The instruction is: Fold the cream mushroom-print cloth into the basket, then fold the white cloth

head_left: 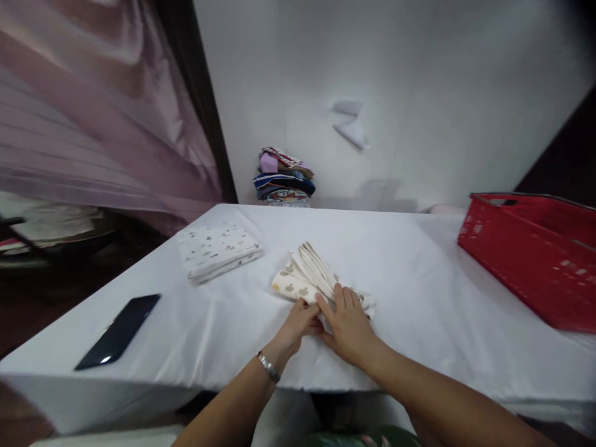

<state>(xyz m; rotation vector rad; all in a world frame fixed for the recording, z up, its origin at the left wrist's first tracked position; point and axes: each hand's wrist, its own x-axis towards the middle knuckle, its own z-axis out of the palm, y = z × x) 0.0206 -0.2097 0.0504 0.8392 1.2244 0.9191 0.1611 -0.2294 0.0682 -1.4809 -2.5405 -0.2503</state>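
Observation:
A cream cloth (291,284) with tan apple-like prints lies bunched and partly folded on the table in front of me. Its layered edges fan out at the top. My left hand (298,326), with a metal bracelet at the wrist, pinches the cloth's near edge; the fingertips are partly hidden. Across the cloth's right part rests my right hand (350,326), fingers stretched out flat and thumb spread towards my left hand. To the left lies a neatly folded white cloth (218,245) with small grey-green prints, apart from both hands.
A white-covered table (410,261) spans the view. A dark phone (120,331) lies at its left front. The red plastic basket (526,264) stands at the right. Behind the far edge is a pile of folded clothes (285,177) by the wall. A pink curtain (102,105) hangs left.

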